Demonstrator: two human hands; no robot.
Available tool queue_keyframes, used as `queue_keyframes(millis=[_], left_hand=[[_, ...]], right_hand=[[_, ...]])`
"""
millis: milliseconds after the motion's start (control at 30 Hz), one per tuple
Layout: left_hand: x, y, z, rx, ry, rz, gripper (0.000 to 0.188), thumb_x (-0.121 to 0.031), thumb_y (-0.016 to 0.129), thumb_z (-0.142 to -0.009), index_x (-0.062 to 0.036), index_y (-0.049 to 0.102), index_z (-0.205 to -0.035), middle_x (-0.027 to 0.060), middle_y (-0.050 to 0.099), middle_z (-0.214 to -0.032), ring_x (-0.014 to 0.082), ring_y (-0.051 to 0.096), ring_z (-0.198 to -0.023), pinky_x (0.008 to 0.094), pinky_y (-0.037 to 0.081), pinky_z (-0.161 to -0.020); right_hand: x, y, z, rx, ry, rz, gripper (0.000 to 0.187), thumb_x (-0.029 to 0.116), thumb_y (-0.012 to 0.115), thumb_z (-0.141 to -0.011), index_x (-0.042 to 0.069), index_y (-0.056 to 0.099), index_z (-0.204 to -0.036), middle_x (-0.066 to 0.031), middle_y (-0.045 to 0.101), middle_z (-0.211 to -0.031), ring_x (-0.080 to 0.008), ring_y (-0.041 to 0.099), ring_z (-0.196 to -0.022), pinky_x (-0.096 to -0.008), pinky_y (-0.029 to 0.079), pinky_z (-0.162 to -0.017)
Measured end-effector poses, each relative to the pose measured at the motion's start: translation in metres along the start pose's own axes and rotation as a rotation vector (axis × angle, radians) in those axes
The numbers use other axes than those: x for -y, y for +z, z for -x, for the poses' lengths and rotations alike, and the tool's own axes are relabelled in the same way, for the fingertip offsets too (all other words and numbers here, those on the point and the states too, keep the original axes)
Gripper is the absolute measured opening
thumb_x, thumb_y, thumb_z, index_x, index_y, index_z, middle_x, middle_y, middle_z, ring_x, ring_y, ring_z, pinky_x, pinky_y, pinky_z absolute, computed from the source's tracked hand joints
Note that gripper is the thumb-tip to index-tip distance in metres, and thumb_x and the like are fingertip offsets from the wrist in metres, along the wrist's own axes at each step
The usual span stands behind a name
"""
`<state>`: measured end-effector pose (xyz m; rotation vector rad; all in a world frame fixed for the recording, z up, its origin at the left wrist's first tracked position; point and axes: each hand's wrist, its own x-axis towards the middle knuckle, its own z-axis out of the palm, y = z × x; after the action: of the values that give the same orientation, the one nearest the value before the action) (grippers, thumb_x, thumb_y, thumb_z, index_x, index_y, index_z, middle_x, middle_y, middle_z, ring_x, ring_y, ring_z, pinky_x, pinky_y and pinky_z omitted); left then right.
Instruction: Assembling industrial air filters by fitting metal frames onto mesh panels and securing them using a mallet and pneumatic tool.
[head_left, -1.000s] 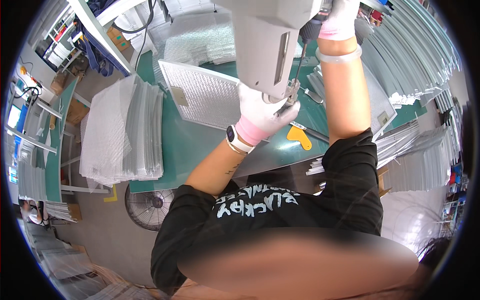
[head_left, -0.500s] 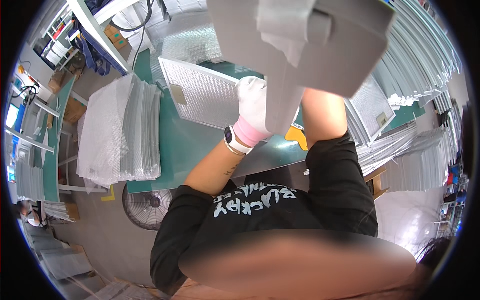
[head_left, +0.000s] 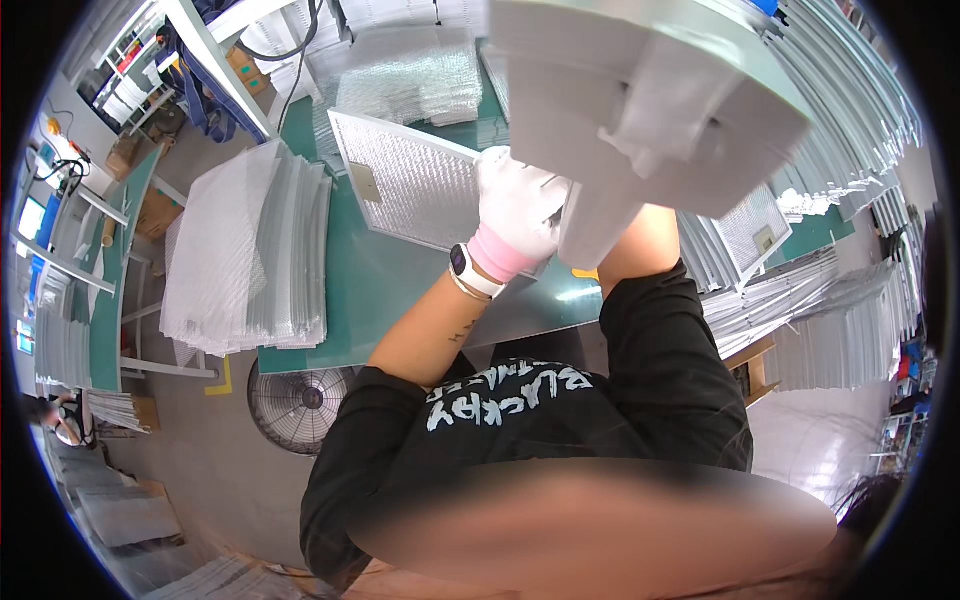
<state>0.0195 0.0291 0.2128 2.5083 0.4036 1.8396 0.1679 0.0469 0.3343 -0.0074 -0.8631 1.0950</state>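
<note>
Green covers the top of the bench (head_left: pixel 365 285), and a round fan (head_left: pixel 305 397) stands on the grey floor (head_left: pixel 200 465) near it. From where I watch, a shiny, bumpy panel (head_left: pixel 420 185) with a white frame is over the middle of the bench. My left grip (head_left: pixel 515 205), in a white glove with a pink cuff, is at the panel's right end. I cannot tell if its fingers are clenched on the panel or on something else. A big grey machine (head_left: pixel 640 110) blocks much of my view and hides my right grip, so I cannot tell what that one does. Only the right arm (head_left: pixel 640 245) shows below the machine. A bit of a yellow thing (head_left: pixel 585 273) peeks out beside that arm. To the left is a tall pile of bumpy sheets (head_left: pixel 245 260). Long pale strips (head_left: pixel 840 110) are stacked at the far right.
</note>
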Motion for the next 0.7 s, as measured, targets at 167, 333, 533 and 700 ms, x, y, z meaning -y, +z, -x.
queue_keyframes(millis=[167,333,533,700], left_hand=[[-0.004,-0.001,0.004,0.017,0.066,-0.13,0.021,-0.025,0.07,-0.07,-0.0168,0.07,-0.09,0.0013,0.059,-0.076,0.0248,0.055,-0.07,0.0402,0.038,-0.066],[-0.016,-0.036,0.022,0.134,0.058,-0.053,0.021,-0.03,0.078,-0.068,-0.0176,0.064,-0.077,-0.001,0.056,-0.075,0.0234,0.052,-0.073,0.0409,0.036,-0.073],[-0.025,-0.146,0.105,0.618,0.157,0.092,0.027,-0.033,0.078,-0.069,-0.0166,0.056,-0.071,0.0001,0.051,-0.074,0.0227,0.052,-0.073,0.0403,0.037,-0.071],[-0.024,-0.193,0.249,1.202,0.187,0.024,0.012,-0.025,0.068,-0.073,-0.0137,0.064,-0.076,0.0024,0.058,-0.084,0.0237,0.06,-0.085,0.038,0.046,-0.077]], right_hand=[[0.006,-0.001,0.0,0.033,-0.037,0.039,0.032,0.023,0.058,-0.093,0.0,0.06,-0.115,-0.0137,0.067,-0.111,-0.0259,0.064,-0.101,-0.0393,0.054,-0.087],[0.03,0.038,-0.02,0.056,-0.075,0.245,0.021,0.025,0.063,-0.093,0.01,0.064,-0.108,-0.0065,0.07,-0.091,-0.015,0.066,-0.071,-0.026,0.055,-0.061],[0.035,0.107,0.007,-0.198,-0.181,0.397,0.014,0.02,0.068,-0.09,0.015,0.063,-0.101,-0.0015,0.068,-0.085,-0.0111,0.064,-0.064,-0.0226,0.052,-0.053],[0.039,0.089,-0.011,0.125,0.146,-0.638,0.015,0.012,0.069,-0.09,0.015,0.062,-0.103,0.0012,0.065,-0.086,-0.0103,0.063,-0.065,-0.0242,0.052,-0.055]])
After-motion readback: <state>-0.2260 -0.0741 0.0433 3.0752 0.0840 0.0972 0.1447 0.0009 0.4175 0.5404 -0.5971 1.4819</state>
